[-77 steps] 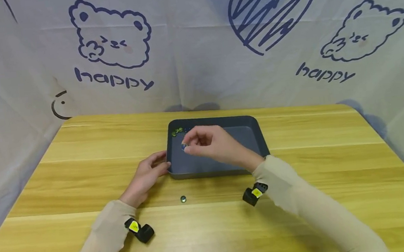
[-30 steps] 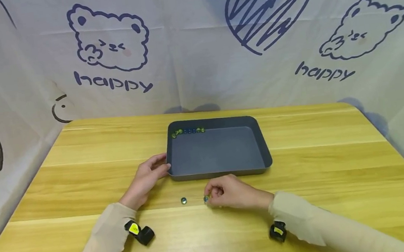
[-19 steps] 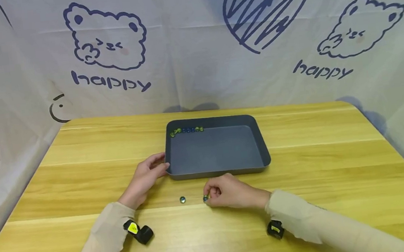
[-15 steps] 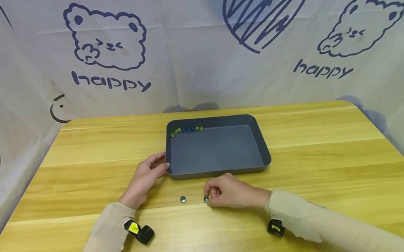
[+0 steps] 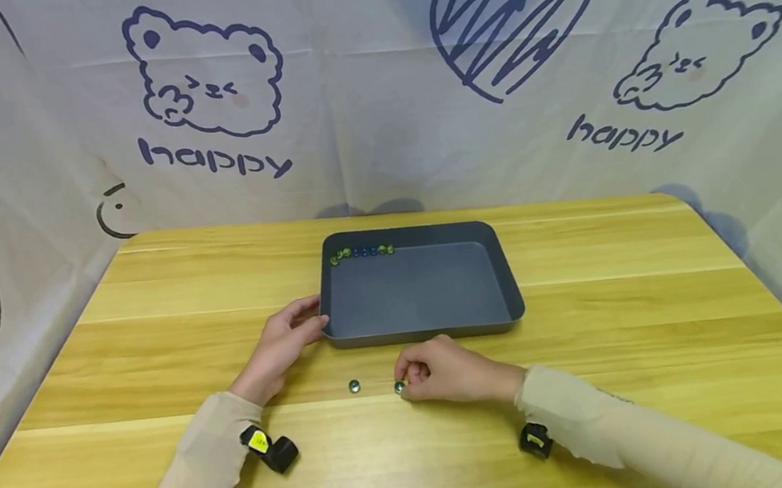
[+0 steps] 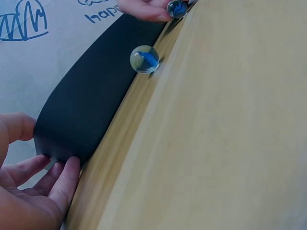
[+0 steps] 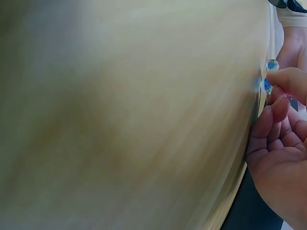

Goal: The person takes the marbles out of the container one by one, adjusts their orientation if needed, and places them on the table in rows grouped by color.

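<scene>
In the head view my left hand rests its fingertips against the left end of a dark grey tray. The left wrist view shows the fingers touching the tray's outer side near the corner. In front of the tray, low over the wood, my right hand holds a glass marble with a blue swirl at its thumb and index fingertips. To its left a second clear marble with a blue inlay lies on the table. Green and blue marbles line the tray's far left edge.
The light wooden table stretches out on both sides of the tray. White cloth with drawn bears and a heart hangs behind it. Each wrist carries a small black camera.
My right hand came back from over the tray to the table in front and took the marble there between its fingertips. In the last half second both hands have hardly moved.
</scene>
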`<action>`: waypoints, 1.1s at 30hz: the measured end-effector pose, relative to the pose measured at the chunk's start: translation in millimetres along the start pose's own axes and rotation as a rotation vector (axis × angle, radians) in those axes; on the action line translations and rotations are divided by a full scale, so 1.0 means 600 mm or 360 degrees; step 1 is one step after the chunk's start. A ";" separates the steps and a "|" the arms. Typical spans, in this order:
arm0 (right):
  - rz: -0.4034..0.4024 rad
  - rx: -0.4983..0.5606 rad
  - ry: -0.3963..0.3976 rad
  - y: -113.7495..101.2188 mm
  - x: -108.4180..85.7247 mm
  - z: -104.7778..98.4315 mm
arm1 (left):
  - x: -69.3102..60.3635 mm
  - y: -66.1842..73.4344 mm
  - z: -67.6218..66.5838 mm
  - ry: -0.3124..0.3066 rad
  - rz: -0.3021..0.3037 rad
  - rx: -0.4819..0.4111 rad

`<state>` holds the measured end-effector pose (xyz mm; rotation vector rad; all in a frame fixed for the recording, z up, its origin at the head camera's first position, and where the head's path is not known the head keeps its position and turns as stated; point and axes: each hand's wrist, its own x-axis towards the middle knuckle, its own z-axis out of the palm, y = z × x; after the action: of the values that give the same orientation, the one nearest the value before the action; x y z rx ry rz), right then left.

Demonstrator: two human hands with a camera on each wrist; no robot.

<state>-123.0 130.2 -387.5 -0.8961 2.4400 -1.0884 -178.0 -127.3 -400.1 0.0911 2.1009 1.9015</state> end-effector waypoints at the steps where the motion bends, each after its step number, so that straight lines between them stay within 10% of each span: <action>1: 0.0008 0.0003 -0.0003 0.000 0.000 0.000 | 0.000 0.000 0.000 0.0000 -0.0002 -0.0003; 33: 0.0017 -0.0011 -0.0002 0.000 0.001 -0.005 | -0.001 0.001 0.002 0.0009 -0.0016 0.0000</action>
<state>-124.8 131.3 -385.5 -0.8847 2.4462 -1.0766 -177.1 -126.4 -399.5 0.0752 2.1014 1.8981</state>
